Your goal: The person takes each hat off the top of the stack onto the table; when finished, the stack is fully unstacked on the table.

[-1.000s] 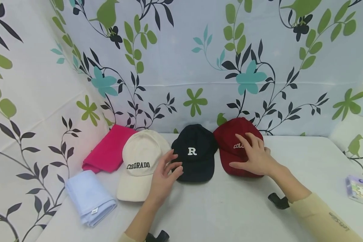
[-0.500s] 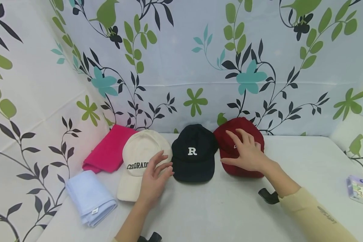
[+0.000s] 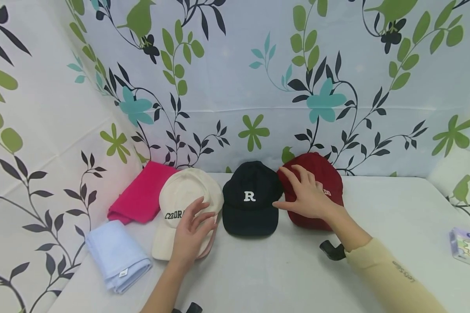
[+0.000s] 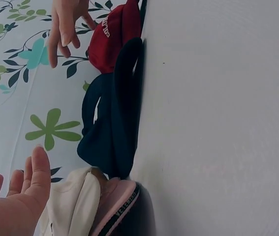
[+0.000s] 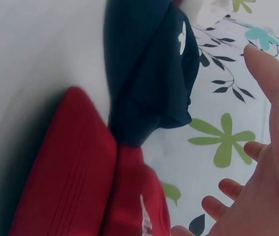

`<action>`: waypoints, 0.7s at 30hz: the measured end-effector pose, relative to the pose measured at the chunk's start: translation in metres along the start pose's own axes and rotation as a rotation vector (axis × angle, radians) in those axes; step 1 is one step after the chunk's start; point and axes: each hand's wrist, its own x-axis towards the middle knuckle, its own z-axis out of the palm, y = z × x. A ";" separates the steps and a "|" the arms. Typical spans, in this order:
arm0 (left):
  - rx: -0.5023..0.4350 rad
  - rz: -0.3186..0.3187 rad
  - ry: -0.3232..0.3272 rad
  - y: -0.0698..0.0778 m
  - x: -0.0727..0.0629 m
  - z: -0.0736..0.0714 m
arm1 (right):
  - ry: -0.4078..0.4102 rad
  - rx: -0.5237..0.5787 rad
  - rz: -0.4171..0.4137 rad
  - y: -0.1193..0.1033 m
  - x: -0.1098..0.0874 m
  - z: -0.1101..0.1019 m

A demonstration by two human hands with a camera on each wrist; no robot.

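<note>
In the head view, my left hand (image 3: 192,237) hovers before the cream baseball cap (image 3: 189,184) marked COLORADO, fingers loosely bent and gripping nothing. Beneath that cap, a pink cap (image 4: 117,199) with a dark lettered band shows in the left wrist view. A dark navy baseball cap (image 3: 250,221) bearing a white R sits in the middle of the row. Over the dark red baseball cap (image 3: 323,171) at the right is my right hand (image 3: 309,195), thumb and fingers spread towards the navy cap. The right wrist view shows this hand (image 5: 272,187) apart from both caps.
A folded bright pink cloth (image 3: 142,195) lies behind and left of the cream cap, with a folded light blue cloth (image 3: 115,256) in front of it. Far right on the white table (image 3: 282,278) is a purple box (image 3: 469,245). A leaf-patterned curtain (image 3: 227,78) hangs behind.
Both hands have moved left: the left from between the cream and navy caps to before the cream cap, the right across the red cap towards the navy one. The caps stay put.
</note>
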 end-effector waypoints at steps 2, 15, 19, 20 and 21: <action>0.008 0.011 0.000 0.000 -0.001 -0.002 | -0.001 0.016 -0.007 -0.004 0.002 0.002; 0.086 0.055 0.044 0.003 -0.005 -0.025 | -0.006 0.106 -0.074 -0.031 0.019 0.014; 0.105 0.067 0.055 0.005 -0.006 -0.032 | -0.023 0.131 -0.085 -0.037 0.023 0.017; 0.109 0.070 0.056 0.005 -0.006 -0.034 | -0.027 0.137 -0.088 -0.038 0.024 0.018; 0.112 0.072 0.057 0.005 -0.006 -0.036 | -0.031 0.139 -0.087 -0.040 0.025 0.019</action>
